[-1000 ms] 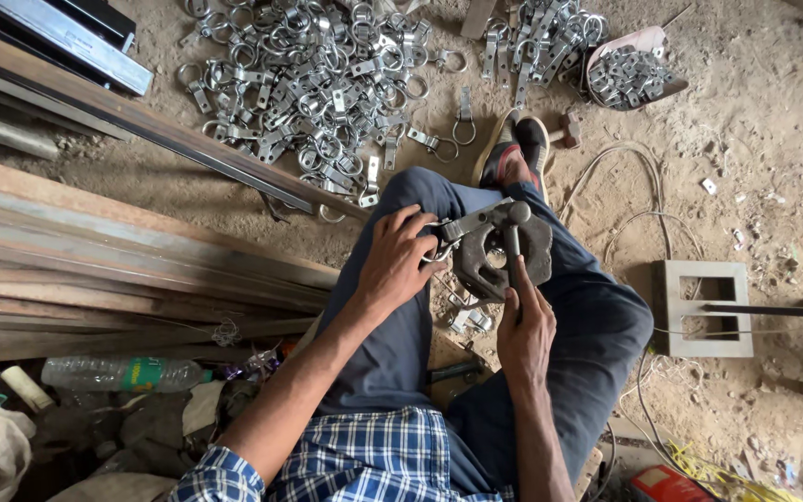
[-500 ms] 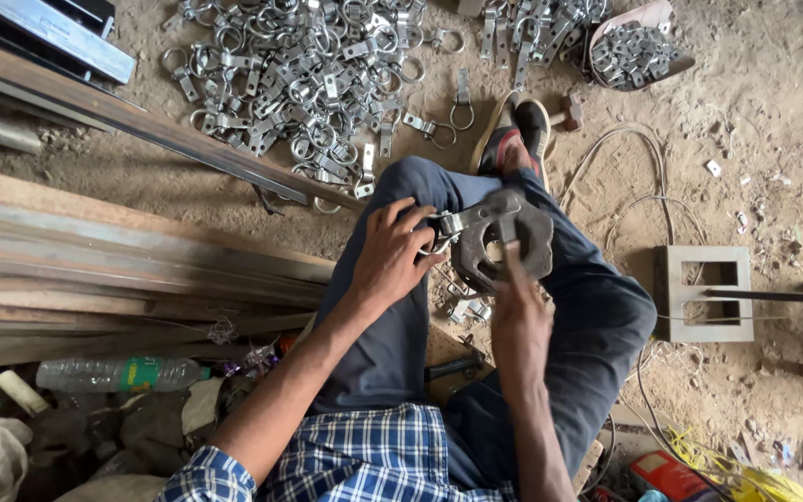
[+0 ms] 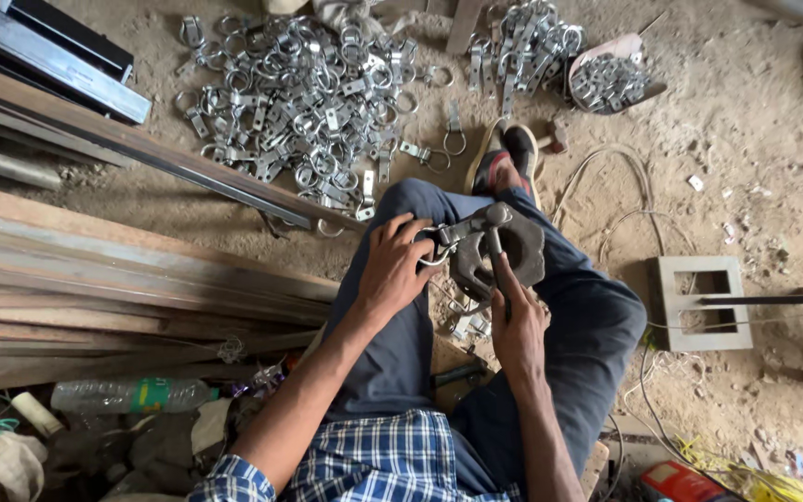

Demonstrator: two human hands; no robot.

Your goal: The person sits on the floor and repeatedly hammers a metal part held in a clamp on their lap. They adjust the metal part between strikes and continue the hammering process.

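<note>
The right hand (image 3: 519, 330) is gripping a hammer (image 3: 493, 237) by its handle, fingers wrapped shut around it, the head sitting just past the fingertips over a dark iron block (image 3: 504, 256). The left hand (image 3: 392, 270) is closing its grip on a small metal clamp (image 3: 448, 237), pinching it at the ring end and pressing its strap against the block, just left of the hammer head. The clamp is looking light, stiff and thin-edged, probably best pinched by the ring, away from the struck end. The hammer is looking heavy at the head. Beyond both hands, a pile of clamps (image 3: 313, 84) is lying on the dirt floor (image 3: 745, 139).
</note>
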